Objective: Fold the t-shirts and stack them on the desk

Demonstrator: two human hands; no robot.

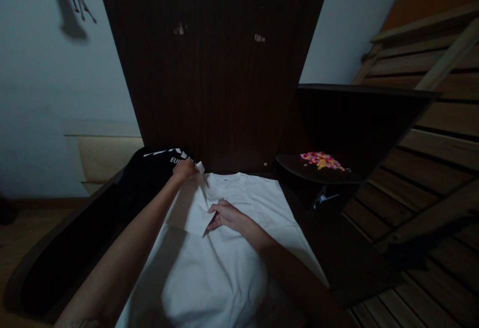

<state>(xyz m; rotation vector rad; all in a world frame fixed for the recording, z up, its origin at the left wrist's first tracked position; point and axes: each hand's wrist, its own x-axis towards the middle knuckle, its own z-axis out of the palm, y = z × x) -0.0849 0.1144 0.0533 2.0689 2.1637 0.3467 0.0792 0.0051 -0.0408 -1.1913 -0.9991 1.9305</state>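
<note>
A white T-shirt [239, 248] lies spread on a dark wooden surface, collar toward the far end. Its left sleeve side is folded over onto the body. My left hand [184, 169] is closed in a pinch on the shirt's left shoulder edge near the collar. My right hand [224, 215] is closed on the lower corner of the folded flap, at the middle of the shirt.
A black garment with white lettering [157, 168] lies left of the shirt. A small dark shelf [295, 165] to the right carries a heap of pink and yellow bits [321, 160]. A dark wooden panel [213, 68] stands behind; wooden slats [430, 133] run along the right.
</note>
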